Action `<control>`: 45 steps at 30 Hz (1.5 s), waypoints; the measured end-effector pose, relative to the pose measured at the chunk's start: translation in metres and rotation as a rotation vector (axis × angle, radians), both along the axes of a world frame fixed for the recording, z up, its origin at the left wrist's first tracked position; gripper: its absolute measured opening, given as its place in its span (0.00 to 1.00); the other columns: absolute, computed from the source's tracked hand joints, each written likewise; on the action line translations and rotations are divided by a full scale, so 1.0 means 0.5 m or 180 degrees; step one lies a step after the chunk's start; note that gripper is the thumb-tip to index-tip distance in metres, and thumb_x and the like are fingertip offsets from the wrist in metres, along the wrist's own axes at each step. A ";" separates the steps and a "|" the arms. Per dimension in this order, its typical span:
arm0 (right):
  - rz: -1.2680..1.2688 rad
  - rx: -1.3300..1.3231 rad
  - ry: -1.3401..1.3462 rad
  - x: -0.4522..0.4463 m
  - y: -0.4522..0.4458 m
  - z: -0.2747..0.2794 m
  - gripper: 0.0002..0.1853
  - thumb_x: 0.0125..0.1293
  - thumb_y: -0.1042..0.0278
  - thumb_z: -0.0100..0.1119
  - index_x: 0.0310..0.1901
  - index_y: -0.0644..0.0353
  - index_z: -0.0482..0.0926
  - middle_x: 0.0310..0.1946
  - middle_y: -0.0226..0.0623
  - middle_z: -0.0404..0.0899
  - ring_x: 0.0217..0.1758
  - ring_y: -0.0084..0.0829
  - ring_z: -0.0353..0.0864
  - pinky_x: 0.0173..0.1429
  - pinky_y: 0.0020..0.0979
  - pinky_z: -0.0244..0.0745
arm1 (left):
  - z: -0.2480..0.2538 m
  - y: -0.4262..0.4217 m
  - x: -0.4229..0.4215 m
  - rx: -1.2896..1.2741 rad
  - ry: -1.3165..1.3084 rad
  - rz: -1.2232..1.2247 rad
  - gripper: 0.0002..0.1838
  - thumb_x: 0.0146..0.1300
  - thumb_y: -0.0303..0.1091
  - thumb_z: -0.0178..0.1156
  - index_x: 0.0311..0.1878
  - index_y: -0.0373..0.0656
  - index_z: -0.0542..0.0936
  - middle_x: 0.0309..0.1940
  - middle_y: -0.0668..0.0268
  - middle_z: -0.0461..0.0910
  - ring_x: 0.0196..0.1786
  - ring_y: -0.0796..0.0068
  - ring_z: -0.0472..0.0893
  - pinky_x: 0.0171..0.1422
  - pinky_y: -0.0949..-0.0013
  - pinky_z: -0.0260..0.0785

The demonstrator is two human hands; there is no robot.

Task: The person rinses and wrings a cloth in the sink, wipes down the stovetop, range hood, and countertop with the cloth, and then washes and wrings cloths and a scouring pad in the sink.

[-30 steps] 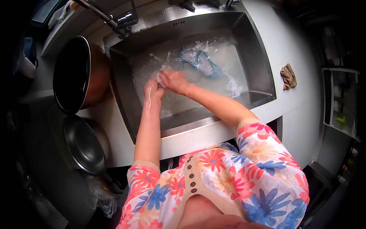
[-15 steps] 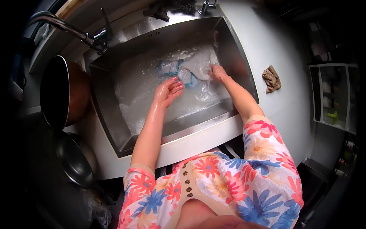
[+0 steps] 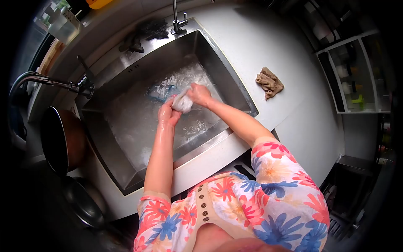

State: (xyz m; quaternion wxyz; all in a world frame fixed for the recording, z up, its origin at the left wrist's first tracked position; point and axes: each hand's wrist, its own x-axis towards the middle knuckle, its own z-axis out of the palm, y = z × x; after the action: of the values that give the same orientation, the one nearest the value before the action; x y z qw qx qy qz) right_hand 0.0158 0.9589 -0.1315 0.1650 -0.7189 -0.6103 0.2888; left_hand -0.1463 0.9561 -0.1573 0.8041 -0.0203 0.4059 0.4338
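A wet white cloth (image 3: 182, 103) is bunched between my two hands above the water in the steel sink (image 3: 119, 174). My left hand (image 3: 168, 113) grips its left side, fingers closed on the fabric. From the right, my right hand (image 3: 199, 94) clasps the other side. Just beyond my hands, a blue-edged, pale cloth (image 3: 161, 93) lies in the cloudy water, partly under the surface. The hands hide some of the white cloth.
A crumpled brown rag (image 3: 270, 83) lies on the white counter (image 3: 235, 50) right of the sink. The large faucet (image 3: 50, 79) and a pot (image 3: 65, 140) stand at left, with a frying pan (image 3: 86, 206) below. A small tap (image 3: 178, 25) and dark scrubber (image 3: 154, 29) sit behind.
Both hands have come together on the white cloth, which is now gathered up out of the water. My left hand was open and empty before. The camera view has shifted and turned.
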 end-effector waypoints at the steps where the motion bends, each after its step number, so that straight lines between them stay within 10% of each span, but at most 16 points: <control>1: -0.0327 -0.0219 -0.0093 0.056 0.012 -0.016 0.15 0.56 0.61 0.45 0.37 0.62 0.74 0.33 0.53 0.78 0.40 0.52 0.77 0.47 0.44 0.71 | 0.035 -0.004 0.000 -0.0034 0.0318 -0.0180 0.20 0.65 0.36 0.45 0.58 0.40 0.62 0.57 0.48 0.64 0.53 0.37 0.69 0.52 0.40 0.67; 4: -0.0290 -0.0118 -0.0334 0.118 0.021 0.011 0.12 0.54 0.65 0.47 0.36 0.61 0.76 0.33 0.54 0.77 0.41 0.51 0.77 0.46 0.45 0.71 | 0.107 -0.011 -0.003 -0.0326 0.0894 -0.0429 0.30 0.66 0.41 0.44 0.66 0.38 0.49 0.65 0.44 0.49 0.61 0.31 0.59 0.54 0.31 0.60; 12: 0.2377 0.0277 0.0441 0.015 -0.095 0.224 0.08 0.49 0.73 0.55 0.33 0.57 0.78 0.29 0.42 0.74 0.37 0.46 0.75 0.40 0.39 0.71 | 0.085 -0.041 0.066 -0.0956 -0.0446 -0.0698 0.31 0.66 0.53 0.38 0.56 0.31 0.64 0.54 0.47 0.69 0.53 0.50 0.72 0.58 0.50 0.65; 19: 0.3230 0.0061 0.0469 0.031 -0.058 0.343 0.07 0.48 0.74 0.55 0.31 0.62 0.78 0.21 0.39 0.77 0.27 0.40 0.77 0.35 0.33 0.72 | 0.052 -0.026 0.062 -0.0310 -0.0892 -0.0621 0.19 0.63 0.44 0.51 0.45 0.36 0.74 0.43 0.53 0.77 0.45 0.57 0.77 0.53 0.53 0.70; 22: 0.2173 -0.0971 0.1734 0.070 0.030 0.336 0.10 0.55 0.67 0.57 0.34 0.65 0.79 0.23 0.31 0.78 0.28 0.19 0.76 0.34 0.23 0.70 | 0.184 -0.041 0.057 -0.0018 -0.0646 -0.1009 0.33 0.48 0.69 0.55 0.47 0.51 0.76 0.41 0.68 0.78 0.44 0.69 0.75 0.43 0.56 0.66; 24: 0.1242 -0.1273 0.2714 0.082 0.075 0.231 0.12 0.56 0.63 0.61 0.35 0.65 0.79 0.29 0.29 0.79 0.33 0.20 0.76 0.40 0.22 0.71 | 0.208 -0.046 0.063 0.0362 -0.0960 -0.1002 0.33 0.45 0.70 0.58 0.47 0.56 0.74 0.40 0.68 0.76 0.39 0.67 0.73 0.44 0.53 0.62; 27: -0.0039 -0.1749 0.4609 0.038 0.048 0.104 0.18 0.57 0.55 0.61 0.42 0.61 0.75 0.38 0.34 0.78 0.38 0.23 0.77 0.45 0.27 0.74 | 0.203 -0.044 0.065 0.0513 -0.0560 -0.0920 0.25 0.54 0.54 0.58 0.49 0.47 0.72 0.41 0.61 0.76 0.38 0.62 0.76 0.40 0.49 0.71; 29: -0.0173 -0.2285 0.5572 0.016 0.038 0.044 0.37 0.54 0.34 0.53 0.51 0.63 0.70 0.47 0.48 0.73 0.49 0.43 0.74 0.54 0.40 0.73 | 0.235 -0.042 0.058 0.0596 -0.1231 -0.0799 0.22 0.56 0.48 0.56 0.48 0.43 0.72 0.40 0.57 0.76 0.40 0.59 0.78 0.39 0.51 0.74; 32: -0.0051 -0.2191 0.6392 -0.039 0.023 0.162 0.44 0.46 0.25 0.51 0.54 0.57 0.69 0.50 0.52 0.70 0.55 0.56 0.68 0.58 0.49 0.68 | 0.234 -0.049 0.063 0.0396 -0.1774 -0.0401 0.20 0.58 0.44 0.54 0.46 0.38 0.72 0.37 0.54 0.77 0.41 0.56 0.80 0.38 0.56 0.76; 37: 0.0676 -0.1409 0.4403 -0.032 0.092 0.221 0.20 0.56 0.49 0.61 0.25 0.60 0.71 0.22 0.33 0.70 0.26 0.28 0.73 0.35 0.30 0.73 | 0.249 -0.044 0.074 0.0505 -0.1498 -0.0269 0.12 0.57 0.37 0.58 0.42 0.43 0.73 0.25 0.64 0.74 0.21 0.75 0.74 0.23 0.74 0.64; 45: 0.0336 -0.0772 0.2119 -0.057 0.084 0.066 0.19 0.60 0.54 0.58 0.21 0.63 0.76 0.16 0.33 0.74 0.19 0.23 0.69 0.26 0.27 0.66 | 0.163 -0.043 0.102 0.0190 0.1013 -0.0918 0.22 0.52 0.29 0.51 0.53 0.55 0.67 0.12 0.73 0.62 0.10 0.82 0.59 0.12 0.72 0.48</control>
State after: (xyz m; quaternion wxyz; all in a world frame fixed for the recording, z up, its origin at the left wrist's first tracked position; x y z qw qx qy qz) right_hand -0.0129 1.0010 -0.0985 0.2531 -0.5673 -0.5207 0.5856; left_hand -0.0952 0.9348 -0.0757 0.7839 0.1306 0.5134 0.3238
